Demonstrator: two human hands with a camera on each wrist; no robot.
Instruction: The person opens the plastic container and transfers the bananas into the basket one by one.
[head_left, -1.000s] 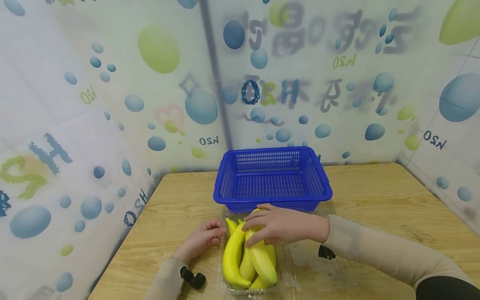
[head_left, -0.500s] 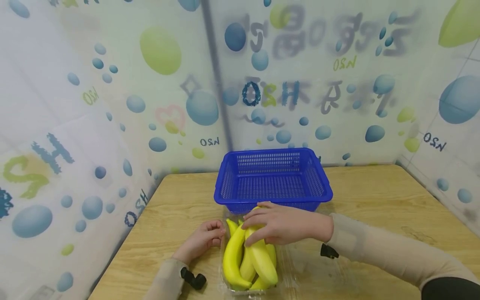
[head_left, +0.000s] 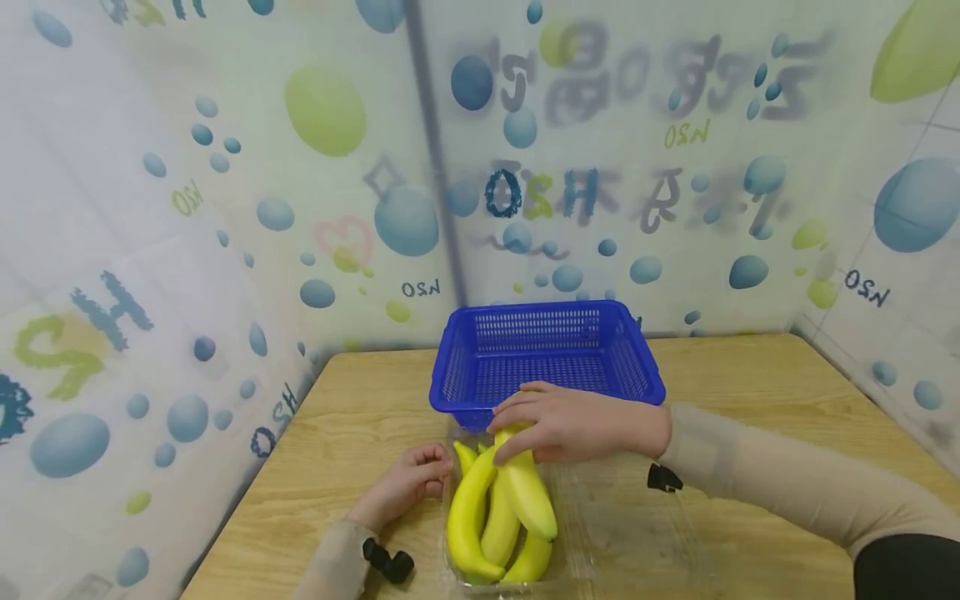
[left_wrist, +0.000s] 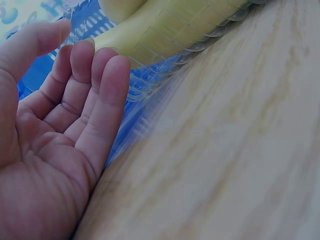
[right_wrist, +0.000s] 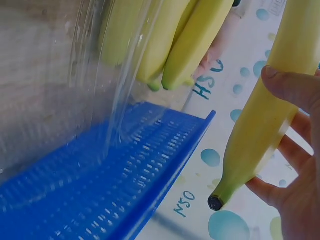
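Observation:
My right hand (head_left: 577,423) grips a yellow banana (head_left: 531,498) near its stem end, thumb on one side and fingers on the other. The right wrist view shows this banana (right_wrist: 272,115) lifted apart from the others. Several more bananas (head_left: 467,521) lie in a clear plastic container (head_left: 491,588) below. At the container's left edge is my left hand (head_left: 405,485), its fingers curled. In the left wrist view the thumb and fingertips of that left hand (left_wrist: 65,125) pinch the thin clear rim beside a banana (left_wrist: 170,30).
A blue perforated basket (head_left: 543,362) stands behind the container. The container's clear lid (head_left: 637,521) lies opened out to the right on the wooden table (head_left: 360,417). A patterned curtain (head_left: 337,208) encloses the table's back and sides.
The right hand has raised the banana's stem end and moved it slightly up toward the basket, showing more of the bananas beneath. The left hand has stayed at the container's edge.

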